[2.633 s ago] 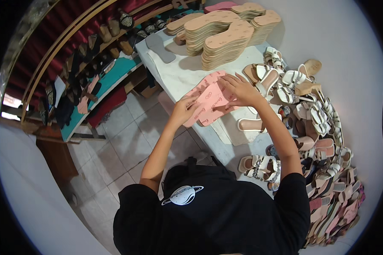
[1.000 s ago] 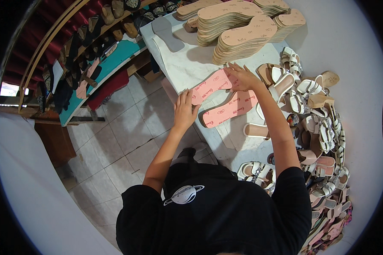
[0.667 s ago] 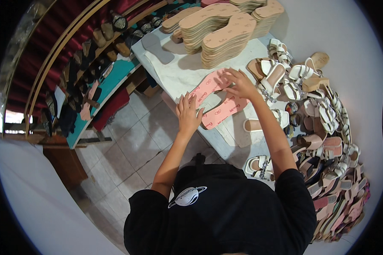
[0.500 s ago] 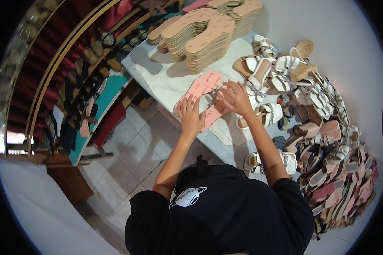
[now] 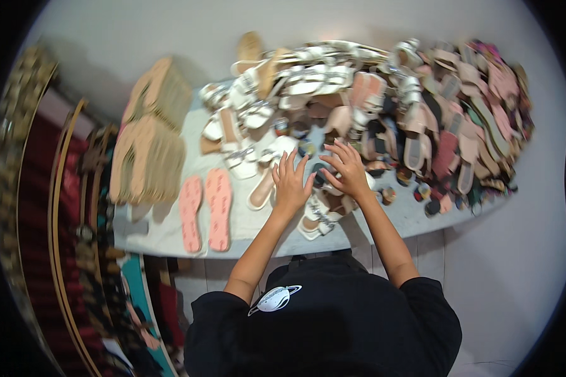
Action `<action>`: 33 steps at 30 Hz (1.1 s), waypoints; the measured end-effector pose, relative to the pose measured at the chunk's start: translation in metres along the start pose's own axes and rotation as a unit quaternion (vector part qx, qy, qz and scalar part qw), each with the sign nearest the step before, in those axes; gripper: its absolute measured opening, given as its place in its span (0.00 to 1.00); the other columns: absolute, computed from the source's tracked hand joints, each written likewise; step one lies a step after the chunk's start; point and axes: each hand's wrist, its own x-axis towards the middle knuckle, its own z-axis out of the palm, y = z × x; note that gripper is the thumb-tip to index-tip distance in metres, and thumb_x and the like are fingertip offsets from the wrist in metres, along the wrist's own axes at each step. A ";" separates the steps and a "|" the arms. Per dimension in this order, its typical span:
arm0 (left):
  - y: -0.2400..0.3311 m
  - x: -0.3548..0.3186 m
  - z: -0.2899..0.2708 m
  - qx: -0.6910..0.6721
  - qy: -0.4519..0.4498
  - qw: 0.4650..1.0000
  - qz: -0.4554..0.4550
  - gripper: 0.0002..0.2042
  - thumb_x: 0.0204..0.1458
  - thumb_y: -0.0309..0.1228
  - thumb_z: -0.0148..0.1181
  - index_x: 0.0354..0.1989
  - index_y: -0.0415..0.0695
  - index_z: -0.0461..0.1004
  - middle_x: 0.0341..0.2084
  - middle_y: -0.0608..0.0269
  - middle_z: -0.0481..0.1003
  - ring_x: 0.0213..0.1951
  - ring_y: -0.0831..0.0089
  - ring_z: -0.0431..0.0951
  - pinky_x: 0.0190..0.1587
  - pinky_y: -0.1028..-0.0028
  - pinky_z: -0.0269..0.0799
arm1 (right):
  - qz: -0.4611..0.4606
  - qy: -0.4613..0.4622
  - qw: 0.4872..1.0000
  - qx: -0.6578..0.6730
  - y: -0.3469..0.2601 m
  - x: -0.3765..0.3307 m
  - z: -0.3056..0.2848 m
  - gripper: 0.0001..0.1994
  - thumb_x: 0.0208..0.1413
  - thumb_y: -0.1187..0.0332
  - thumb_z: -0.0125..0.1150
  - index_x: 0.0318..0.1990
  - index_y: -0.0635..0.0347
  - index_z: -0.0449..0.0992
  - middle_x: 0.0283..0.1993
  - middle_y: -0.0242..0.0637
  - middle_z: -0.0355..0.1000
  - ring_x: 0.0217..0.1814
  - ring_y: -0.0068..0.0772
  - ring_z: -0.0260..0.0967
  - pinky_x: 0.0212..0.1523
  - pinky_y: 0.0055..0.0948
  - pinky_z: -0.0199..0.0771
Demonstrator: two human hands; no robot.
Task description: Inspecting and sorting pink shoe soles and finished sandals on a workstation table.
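Note:
Over the white sandals in the middle of the table, my left hand [image 5: 291, 183] has its fingers spread and holds nothing. My right hand [image 5: 347, 171] is just beside it, fingers apart and empty, near some small round containers and white sandals. Whether either hand touches a sandal, I cannot tell. Below and between the hands lies a white sandal with a decorated strap [image 5: 321, 221]. Another white sandal [image 5: 261, 190] is just left of my left hand. Farther left, two pink printed insoles [image 5: 218, 213] lie flat, side by side and slightly apart.
Tall stacks of beige insoles [image 5: 148, 166] stand at the table's left end. White sandals [image 5: 245, 116] pile up at the back, and pink and dark sandals [image 5: 446, 135] heap on the right. A grey sole-shaped piece [image 5: 132, 227] lies by the left edge. Shoe shelves [image 5: 135, 283] stand left.
My view and body have turned right. Both hands have left the pink insoles, which now lie side by side on the table, and moved over to the white sandals.

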 end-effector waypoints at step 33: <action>0.467 0.196 0.279 -0.217 -0.026 0.910 0.351 0.29 0.43 0.35 0.59 0.56 0.47 0.60 0.54 0.54 0.62 0.56 0.52 0.59 0.54 0.50 0.52 | 0.276 0.174 0.866 -0.379 0.319 -0.189 -0.358 0.16 0.46 0.63 0.57 0.45 0.49 0.73 0.52 0.34 0.64 0.63 0.41 0.52 0.60 0.54 0.46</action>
